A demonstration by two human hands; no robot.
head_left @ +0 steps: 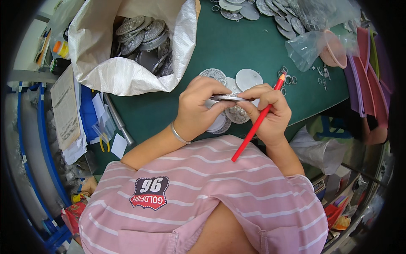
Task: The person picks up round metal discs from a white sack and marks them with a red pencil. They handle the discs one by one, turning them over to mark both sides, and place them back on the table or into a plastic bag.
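Pinching a grey disc from opposite sides, your left hand and right hand face each other above other discs on the tabletop; your right also clasps a slanting red pencil.

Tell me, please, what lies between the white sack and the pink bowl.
In the head view, mostly green tabletop right of the white sack, then a clear plastic bag reaching the pink bowl.

Green table beneath a white sack, grey discs and small metal rings
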